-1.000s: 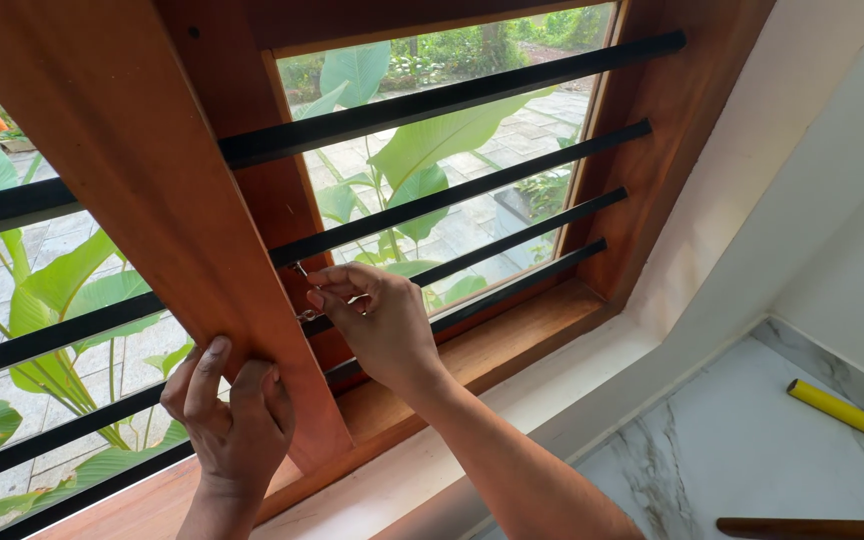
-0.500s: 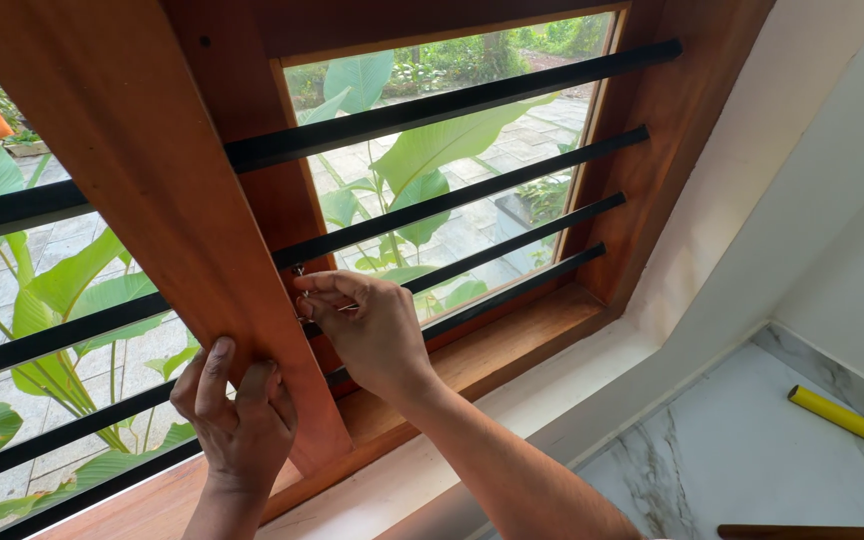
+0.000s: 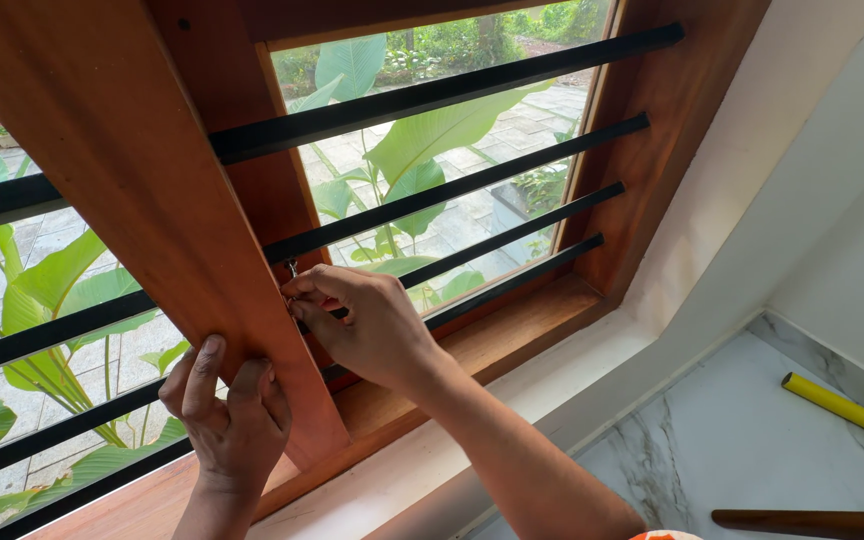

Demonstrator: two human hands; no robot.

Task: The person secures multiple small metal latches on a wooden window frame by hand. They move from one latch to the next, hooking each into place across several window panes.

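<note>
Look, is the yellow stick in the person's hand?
No, the yellow stick lies apart on the marble floor, far from both hands.

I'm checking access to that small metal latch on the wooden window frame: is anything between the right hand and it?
Nothing visible does. The right hand already has its fingertips at the small metal hook beside the wooden sash, in front of the black bars.
</note>
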